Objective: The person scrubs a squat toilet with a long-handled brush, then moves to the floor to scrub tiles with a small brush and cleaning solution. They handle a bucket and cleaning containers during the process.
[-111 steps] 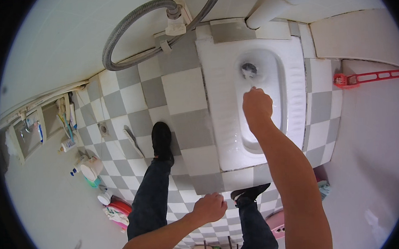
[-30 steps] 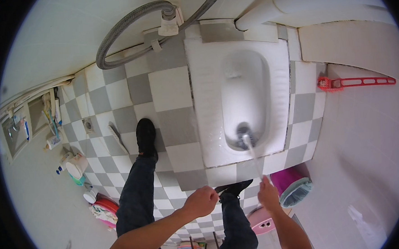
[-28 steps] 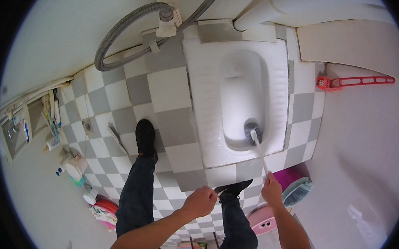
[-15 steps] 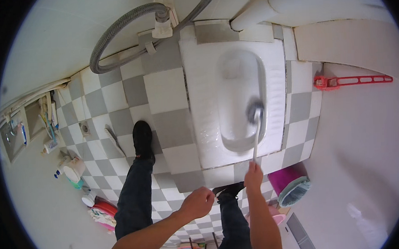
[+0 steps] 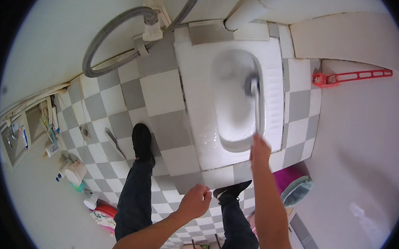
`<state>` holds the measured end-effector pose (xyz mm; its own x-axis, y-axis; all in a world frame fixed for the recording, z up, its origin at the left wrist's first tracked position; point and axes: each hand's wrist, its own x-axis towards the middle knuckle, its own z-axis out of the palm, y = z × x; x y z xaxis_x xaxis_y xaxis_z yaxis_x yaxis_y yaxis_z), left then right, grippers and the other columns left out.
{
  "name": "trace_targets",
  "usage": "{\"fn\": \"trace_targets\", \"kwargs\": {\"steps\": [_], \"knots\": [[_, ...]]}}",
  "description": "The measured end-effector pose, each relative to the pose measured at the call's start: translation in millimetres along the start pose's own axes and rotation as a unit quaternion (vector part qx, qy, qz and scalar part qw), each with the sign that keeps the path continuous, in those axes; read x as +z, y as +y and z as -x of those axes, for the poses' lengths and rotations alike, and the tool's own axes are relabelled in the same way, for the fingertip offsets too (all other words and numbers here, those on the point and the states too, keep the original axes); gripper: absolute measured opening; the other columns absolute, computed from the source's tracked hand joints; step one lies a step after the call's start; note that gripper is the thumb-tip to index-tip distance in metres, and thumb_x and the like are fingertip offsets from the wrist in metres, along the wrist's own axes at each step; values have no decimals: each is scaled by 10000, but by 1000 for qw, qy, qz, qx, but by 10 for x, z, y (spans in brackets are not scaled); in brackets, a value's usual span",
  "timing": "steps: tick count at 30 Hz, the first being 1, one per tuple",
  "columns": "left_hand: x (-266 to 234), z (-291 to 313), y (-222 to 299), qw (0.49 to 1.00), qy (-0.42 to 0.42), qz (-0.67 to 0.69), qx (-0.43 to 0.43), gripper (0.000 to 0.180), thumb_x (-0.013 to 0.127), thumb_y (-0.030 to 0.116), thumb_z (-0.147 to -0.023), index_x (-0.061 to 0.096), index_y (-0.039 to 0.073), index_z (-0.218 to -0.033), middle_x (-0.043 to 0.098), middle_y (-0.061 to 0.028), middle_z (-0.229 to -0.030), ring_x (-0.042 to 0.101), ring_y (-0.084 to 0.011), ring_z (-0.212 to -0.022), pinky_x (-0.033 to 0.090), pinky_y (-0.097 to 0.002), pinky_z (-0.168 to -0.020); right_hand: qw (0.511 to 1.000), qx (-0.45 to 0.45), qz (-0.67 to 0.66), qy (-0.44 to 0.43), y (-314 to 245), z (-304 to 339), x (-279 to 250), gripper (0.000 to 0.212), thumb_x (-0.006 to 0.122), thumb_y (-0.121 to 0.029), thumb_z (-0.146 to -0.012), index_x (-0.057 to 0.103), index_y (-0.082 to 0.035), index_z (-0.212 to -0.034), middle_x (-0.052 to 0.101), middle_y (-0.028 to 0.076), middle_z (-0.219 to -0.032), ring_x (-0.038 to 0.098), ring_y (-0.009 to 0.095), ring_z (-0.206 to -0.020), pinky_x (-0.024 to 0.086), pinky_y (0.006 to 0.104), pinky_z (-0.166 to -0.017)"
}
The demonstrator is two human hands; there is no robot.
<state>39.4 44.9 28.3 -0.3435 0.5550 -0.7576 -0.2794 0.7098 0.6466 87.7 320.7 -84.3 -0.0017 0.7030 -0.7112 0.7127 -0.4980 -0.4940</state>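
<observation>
My right hand [image 5: 260,152] is wrapped round the white handle of a toilet brush [image 5: 257,109], just above the near end of a white squat toilet [image 5: 203,120]. The brush's dark round head presses against the right inner wall of the bowl, and it looks a little blurred. Wet marks and drops show on the porcelain. My left hand [image 5: 195,201] hangs in a loose fist over the tiled floor, touching nothing and with nothing visible in it.
A grey braided hose [image 5: 113,34] loops at the upper left. On the right wall hangs a red long-handled brush [image 5: 350,77]. A purple bin [image 5: 287,179] with a bag stands near my right foot. A small brush [image 5: 114,144] lies by my left shoe, with bottles and tubs along the left wall.
My right hand has moved forward over the toilet's near edge. The brush head has slid farther up the bowl's right side. My left hand stays nearly where it was.
</observation>
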Motion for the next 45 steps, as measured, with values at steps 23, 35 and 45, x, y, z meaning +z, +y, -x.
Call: {"fn": "trace_targets", "kwargs": {"steps": [23,35,45], "knots": [[-50,-29,0,998,41,53,7,179,582,163,-974,644,-4,-992,644,-196,-1000,622,-400,-965,505,-454,-845,975,209,-36,64,864,1294,-593,286,621,-385,-1019,672,-103,-1017,420,-26,-536,384,100,-362,291,290,-313],[-20,-26,6,1000,15,4,10,162,585,165,-999,610,9,-1034,644,-172,-1004,636,-330,-903,512,-400,-787,950,-84,285,-95,-925,-434,815,418,555,-355,-1028,596,-237,-1427,578,15,-730,517,129,-524,420,309,-426],[-90,-23,48,999,42,22,9,177,590,185,-1002,621,12,-1021,647,-163,-975,646,-330,-896,512,-409,-789,537,-436,722,-19,-1393,-294,1058,243,598,-120,-997,686,-33,-1206,687,96,-873,740,241,-776,569,326,-547]]}}
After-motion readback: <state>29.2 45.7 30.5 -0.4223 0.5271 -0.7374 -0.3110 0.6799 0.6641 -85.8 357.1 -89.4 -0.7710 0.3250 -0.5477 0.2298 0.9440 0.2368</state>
